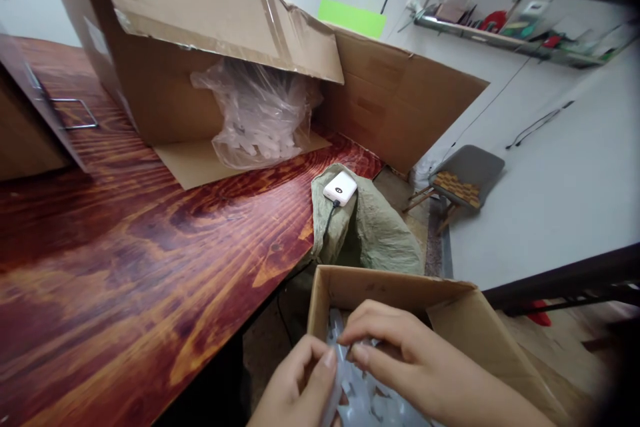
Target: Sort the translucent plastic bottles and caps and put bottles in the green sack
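Note:
Both hands are over an open cardboard box in the lower middle, full of translucent whitish plastic pieces. My left hand is closed, thumb against bent fingers, on a long translucent plastic piece that stands up along the fingertips. Just right of it, my right hand has its thumb and fingers drawn together close to that piece. Whatever lies between the right fingertips is too small to make out.
On the red-brown wooden table, a large open carton holds a clear bag of plastic pieces. A white device with a cable sits on a green sack at the table's edge. A chair stands by the wall.

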Motion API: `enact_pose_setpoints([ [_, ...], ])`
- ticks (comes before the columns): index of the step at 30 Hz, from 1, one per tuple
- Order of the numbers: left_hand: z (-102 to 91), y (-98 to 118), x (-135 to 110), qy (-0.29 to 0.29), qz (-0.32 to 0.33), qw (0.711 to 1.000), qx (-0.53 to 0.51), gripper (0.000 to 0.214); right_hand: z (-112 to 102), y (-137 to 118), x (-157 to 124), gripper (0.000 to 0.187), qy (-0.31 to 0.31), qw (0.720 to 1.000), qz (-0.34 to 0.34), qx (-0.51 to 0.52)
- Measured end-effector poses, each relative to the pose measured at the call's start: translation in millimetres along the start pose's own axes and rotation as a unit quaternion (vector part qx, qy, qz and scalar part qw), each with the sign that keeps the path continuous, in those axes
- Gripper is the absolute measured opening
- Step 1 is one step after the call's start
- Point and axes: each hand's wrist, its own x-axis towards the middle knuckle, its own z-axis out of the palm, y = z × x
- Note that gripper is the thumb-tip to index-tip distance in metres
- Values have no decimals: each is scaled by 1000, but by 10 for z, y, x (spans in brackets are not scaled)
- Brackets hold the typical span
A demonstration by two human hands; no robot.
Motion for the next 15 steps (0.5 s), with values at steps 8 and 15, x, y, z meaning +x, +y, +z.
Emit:
enact_pose_setpoints([
  [8,3,47,-20,13,-28,1000,0,67,182,41,-94,19,16,998,3,54],
  [15,-19,70,-15,32,22,996,82,67,82,-25,-128,24,-57,996,2,73],
])
